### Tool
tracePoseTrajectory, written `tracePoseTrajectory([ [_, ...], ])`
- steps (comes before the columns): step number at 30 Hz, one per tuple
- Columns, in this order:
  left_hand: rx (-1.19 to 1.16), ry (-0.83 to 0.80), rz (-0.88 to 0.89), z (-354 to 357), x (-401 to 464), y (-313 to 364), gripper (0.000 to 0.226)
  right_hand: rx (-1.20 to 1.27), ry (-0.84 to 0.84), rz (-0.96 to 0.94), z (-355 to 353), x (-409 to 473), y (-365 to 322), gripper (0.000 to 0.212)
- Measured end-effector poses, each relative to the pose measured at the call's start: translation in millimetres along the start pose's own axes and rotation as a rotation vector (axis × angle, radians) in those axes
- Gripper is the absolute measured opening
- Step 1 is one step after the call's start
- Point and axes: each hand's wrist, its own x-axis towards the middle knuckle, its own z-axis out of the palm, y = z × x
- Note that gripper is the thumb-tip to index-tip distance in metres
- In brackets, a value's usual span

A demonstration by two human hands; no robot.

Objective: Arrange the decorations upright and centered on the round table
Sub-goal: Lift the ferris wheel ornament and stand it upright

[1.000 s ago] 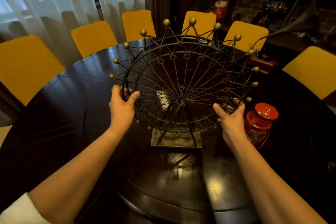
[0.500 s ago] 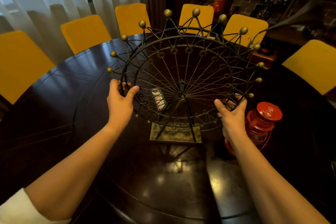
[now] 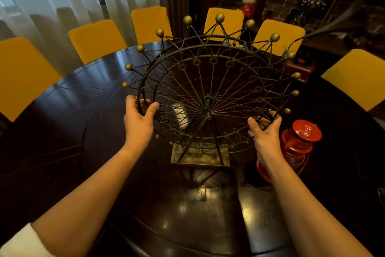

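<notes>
A dark wire Ferris wheel ornament (image 3: 208,81) with gold balls on its rim stands upright on its flat metal base (image 3: 200,155), on the raised inner disc of the dark round table (image 3: 62,115). My left hand (image 3: 138,120) grips the wheel's left rim. My right hand (image 3: 265,129) grips its lower right rim. A red lantern (image 3: 298,144) stands just right of my right wrist, partly hidden by it. A small patterned card-like object (image 3: 180,114) lies on the table behind the wheel, seen through the spokes.
Several yellow chairs (image 3: 96,40) ring the table's far side. A red gramophone with a long dark horn (image 3: 300,68) sits at the back right of the table. Shelves with books and trinkets (image 3: 312,0) fill the wall behind; curtains hang at left.
The view has drifted slightly, and the wheel with both hands now sits a little left in the frame. Both hands keep the same hold on the rim.
</notes>
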Motion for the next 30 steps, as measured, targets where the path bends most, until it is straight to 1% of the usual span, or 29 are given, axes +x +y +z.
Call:
tracePoseTrajectory([
  [4,0.009,-0.007,-0.004,-1,1,2,0.031,0.019,0.001,-0.005,2,-4,1,0.063],
  [12,0.036,-0.012,-0.027,-2,-2,4,0.030,-0.034,0.058,-0.026,3,-6,-2,0.050],
  [18,0.050,-0.039,-0.050,-4,0,0,0.032,-0.064,0.086,-0.049,4,-6,-3,0.051],
  [26,0.002,-0.007,-0.073,-2,-3,9,0.030,-0.100,0.103,-0.055,5,-9,-6,0.052],
  [30,0.012,-0.014,-0.076,-7,-5,16,0.030,-0.173,0.135,-0.040,7,-15,-9,0.061],
])
